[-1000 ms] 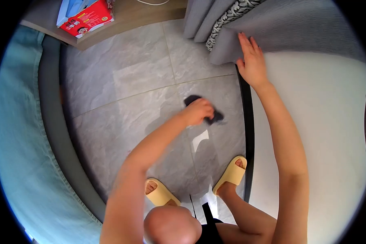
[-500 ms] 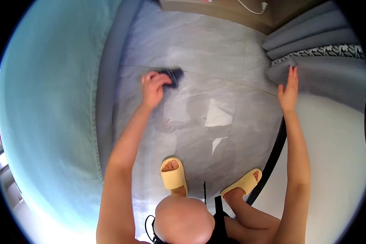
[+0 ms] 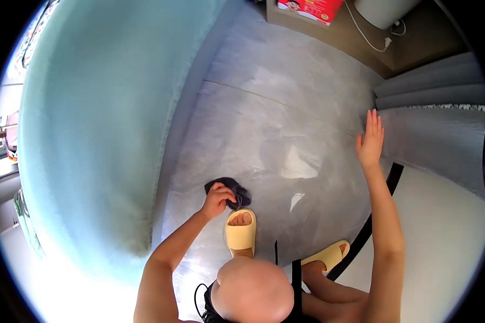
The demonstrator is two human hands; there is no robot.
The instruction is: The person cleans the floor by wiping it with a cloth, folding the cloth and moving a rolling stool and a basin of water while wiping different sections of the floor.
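Note:
Low by the floor, my left hand (image 3: pixel 216 201) is closed on a crumpled dark cloth (image 3: pixel 242 197). The cloth lies against the grey tiled floor (image 3: pixel 242 134), just ahead of the yellow slipper (image 3: pixel 241 236) on my left foot. My right hand (image 3: pixel 370 144) has its fingers stretched out and holds nothing. It is beside the grey curtain (image 3: pixel 420 132); whether it touches the fabric I cannot tell.
A bed with a pale teal cover (image 3: pixel 102 134) runs along the left. At the top right stands a brown shelf unit (image 3: pixel 328 46) with a red box (image 3: pixel 312 9) and a white plug cord (image 3: pixel 371 44). Another yellow slipper (image 3: pixel 328 255) is by a black strip (image 3: pixel 361 234).
My left hand has drawn the dark cloth back toward my feet. My right hand stays outstretched near the curtain. The view has shifted, showing more of the shelf and red box.

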